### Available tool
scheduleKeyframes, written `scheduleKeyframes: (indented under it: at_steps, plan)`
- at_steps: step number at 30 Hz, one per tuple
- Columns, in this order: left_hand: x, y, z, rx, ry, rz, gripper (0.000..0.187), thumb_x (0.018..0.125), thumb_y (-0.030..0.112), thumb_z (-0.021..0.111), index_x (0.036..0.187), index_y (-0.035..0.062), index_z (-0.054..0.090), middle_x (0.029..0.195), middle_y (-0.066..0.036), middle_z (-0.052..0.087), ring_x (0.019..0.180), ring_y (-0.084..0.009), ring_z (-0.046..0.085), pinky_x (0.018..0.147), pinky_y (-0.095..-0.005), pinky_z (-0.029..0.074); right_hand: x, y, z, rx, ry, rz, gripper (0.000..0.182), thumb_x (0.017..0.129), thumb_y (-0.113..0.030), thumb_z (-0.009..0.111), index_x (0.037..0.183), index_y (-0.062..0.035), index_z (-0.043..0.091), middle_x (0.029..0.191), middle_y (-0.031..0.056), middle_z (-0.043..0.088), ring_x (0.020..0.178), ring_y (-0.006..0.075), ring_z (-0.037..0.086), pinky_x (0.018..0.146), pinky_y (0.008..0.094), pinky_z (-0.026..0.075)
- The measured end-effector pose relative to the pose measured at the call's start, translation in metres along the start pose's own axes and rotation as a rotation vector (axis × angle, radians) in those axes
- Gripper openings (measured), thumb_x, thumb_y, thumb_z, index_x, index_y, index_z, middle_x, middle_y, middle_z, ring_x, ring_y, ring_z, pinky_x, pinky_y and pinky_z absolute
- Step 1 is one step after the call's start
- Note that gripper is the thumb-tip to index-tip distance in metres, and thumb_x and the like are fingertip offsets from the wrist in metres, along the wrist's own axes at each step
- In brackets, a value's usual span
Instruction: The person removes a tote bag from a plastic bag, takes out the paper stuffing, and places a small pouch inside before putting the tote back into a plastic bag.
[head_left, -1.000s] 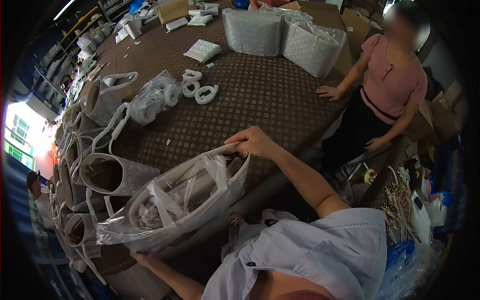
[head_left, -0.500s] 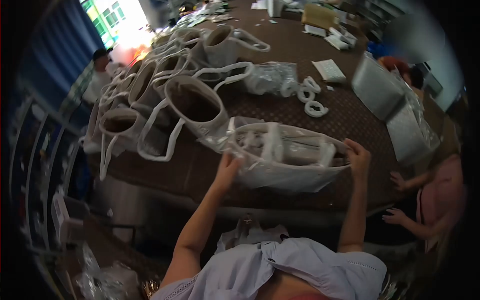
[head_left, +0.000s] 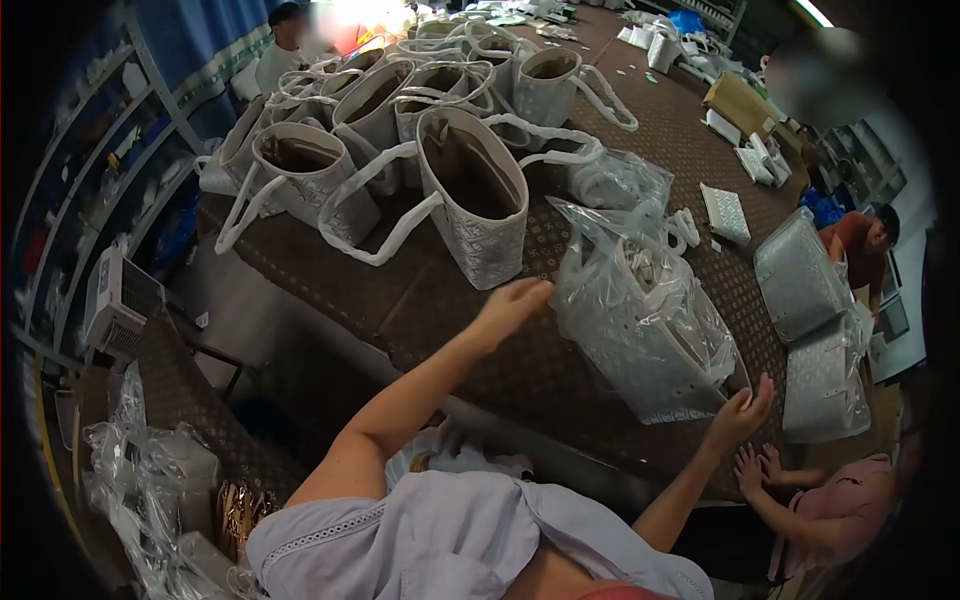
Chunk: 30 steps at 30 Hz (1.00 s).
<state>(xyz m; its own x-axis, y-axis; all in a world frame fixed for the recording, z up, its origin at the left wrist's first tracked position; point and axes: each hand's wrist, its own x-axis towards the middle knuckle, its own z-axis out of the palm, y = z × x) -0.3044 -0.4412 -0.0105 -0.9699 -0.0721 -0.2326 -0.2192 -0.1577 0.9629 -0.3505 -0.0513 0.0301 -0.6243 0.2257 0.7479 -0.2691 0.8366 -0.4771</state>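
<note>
A pale patterned tote bag (head_left: 650,365) stands at the table's near side, inside a loose clear plastic bag (head_left: 600,300). Crumpled white stuffing shows in its opening. At the upper left side of the plastic is my left hand (head_left: 512,310), its fingers together and closed at the edge of the film. By the lower right end of the tote, my right hand (head_left: 742,415) has its fingers stretched up and the thumb apart. It is beside or lightly touching the plastic. An unwrapped tote (head_left: 475,225) with white-wrapped handles stands to the left.
Several similar totes (head_left: 375,100) crowd the table's left. Plastic-covered bags (head_left: 825,380) lie at the right edge, near another person's hands (head_left: 757,468). White rolls (head_left: 683,230) and a flat packet (head_left: 725,213) lie beyond. A shelf (head_left: 85,190) stands at left.
My view has turned. The tote, gripped at both ends before, now sits more to the right and slanted, with the plastic standing up around it. My right hand has let go of its end.
</note>
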Motion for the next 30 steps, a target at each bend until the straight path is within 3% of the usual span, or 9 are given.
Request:
scheduleKeyframes:
  at_steps: [2, 8, 17, 18, 21, 22, 24, 26, 30]
  plan:
    - [-0.013, -0.015, -0.062, -0.438, 0.325, -0.1, 0.086, 0.076, 0.059, 0.057, 0.138, 0.0104, 0.023, 0.138, -0.017, 0.03, 0.123, -0.0317, 0.034, 0.097, -0.0483, 0.029, -0.004, -0.044, 0.001, -0.179, 0.153, -0.269, 0.024, 0.087, -0.003, 0.043, 0.105, 0.0006, 0.059, 0.111, 0.0137, 0.057, 0.103, 0.0202, 0.054, 0.088, 0.031, 0.041]
    - [-0.032, -0.002, -0.247, -0.874, 0.699, -0.01, 0.078, 0.076, 0.05, 0.063, 0.13, 0.0063, 0.027, 0.126, -0.017, 0.038, 0.111, -0.031, 0.043, 0.093, -0.049, 0.036, -0.016, -0.253, 0.075, 0.627, -1.143, -0.258, 0.029, 0.082, -0.007, 0.055, 0.111, -0.005, 0.057, 0.077, 0.0099, 0.064, 0.065, 0.0171, 0.061, 0.063, 0.0266, 0.048]
    - [-0.095, 0.116, -0.297, -0.23, 0.089, 0.342, 0.03, 0.087, 0.015, 0.052, 0.114, 0.0024, 0.053, 0.112, -0.01, 0.057, 0.107, -0.0201, 0.053, 0.089, -0.0347, 0.043, -0.077, -0.465, 0.22, 0.482, -1.102, -1.121, 0.098, 0.064, -0.037, 0.074, 0.139, -0.0037, 0.018, 0.126, 0.0137, 0.046, 0.12, 0.0331, 0.039, 0.099, 0.0401, 0.029]
    - [-0.091, 0.123, -0.299, -0.116, 0.007, 0.418, 0.03, 0.087, 0.012, 0.051, 0.115, 0.0018, 0.052, 0.113, -0.01, 0.057, 0.109, -0.0195, 0.052, 0.09, -0.0339, 0.042, -0.078, -0.486, 0.219, 0.476, -1.663, -0.716, 0.09, 0.068, -0.035, 0.073, 0.137, -0.0043, 0.025, 0.118, 0.0118, 0.054, 0.108, 0.0289, 0.051, 0.093, 0.0355, 0.037]
    - [-0.071, 0.125, -0.323, -0.429, -0.19, 0.398, 0.023, 0.087, 0.01, 0.049, 0.108, 0.0019, 0.054, 0.112, -0.016, 0.057, 0.11, -0.0233, 0.051, 0.095, -0.0361, 0.038, -0.04, -0.481, 0.214, 0.645, -1.84, -0.437, 0.075, 0.073, -0.031, 0.07, 0.133, -0.0045, 0.035, 0.103, 0.0098, 0.062, 0.093, 0.0234, 0.059, 0.081, 0.0302, 0.044]
    - [-0.064, 0.127, -0.326, -0.574, -0.313, 0.4, 0.022, 0.087, 0.01, 0.047, 0.108, 0.0029, 0.052, 0.108, -0.02, 0.058, 0.109, -0.0308, 0.052, 0.096, -0.0427, 0.036, -0.026, -0.454, 0.223, 0.893, -1.496, -0.578, 0.063, 0.077, -0.03, 0.067, 0.129, -0.0043, 0.042, 0.095, 0.0105, 0.064, 0.087, 0.0177, 0.061, 0.076, 0.0289, 0.046]
    - [-0.056, 0.137, -0.326, -0.719, -0.526, 0.405, 0.026, 0.087, 0.012, 0.047, 0.112, 0.0045, 0.048, 0.104, -0.023, 0.058, 0.107, -0.0378, 0.051, 0.096, -0.0497, 0.035, 0.01, -0.425, 0.234, 1.029, -0.94, 0.204, 0.066, 0.078, -0.031, 0.067, 0.131, -0.0034, 0.039, 0.096, 0.011, 0.064, 0.092, 0.0179, 0.06, 0.078, 0.0302, 0.045]
    - [-0.052, 0.135, -0.324, -0.792, -0.592, 0.363, 0.03, 0.087, 0.013, 0.046, 0.116, 0.0041, 0.044, 0.099, -0.023, 0.06, 0.103, -0.0412, 0.053, 0.095, -0.0548, 0.034, 0.044, -0.361, 0.278, 0.2, -0.403, 0.29, 0.072, 0.077, -0.038, 0.066, 0.131, -0.0029, 0.037, 0.11, 0.0132, 0.059, 0.1, 0.0248, 0.057, 0.082, 0.0296, 0.045]
    - [-0.046, 0.146, -0.321, -0.785, -0.56, 0.393, 0.037, 0.087, 0.015, 0.047, 0.121, 0.0024, 0.042, 0.092, -0.021, 0.06, 0.097, -0.0407, 0.056, 0.092, -0.0562, 0.038, 0.044, -0.274, 0.359, 0.695, -0.484, 1.302, 0.069, 0.076, -0.041, 0.06, 0.129, -0.0029, 0.037, 0.135, 0.0166, 0.033, 0.111, 0.0412, 0.042, 0.079, 0.0586, 0.041]
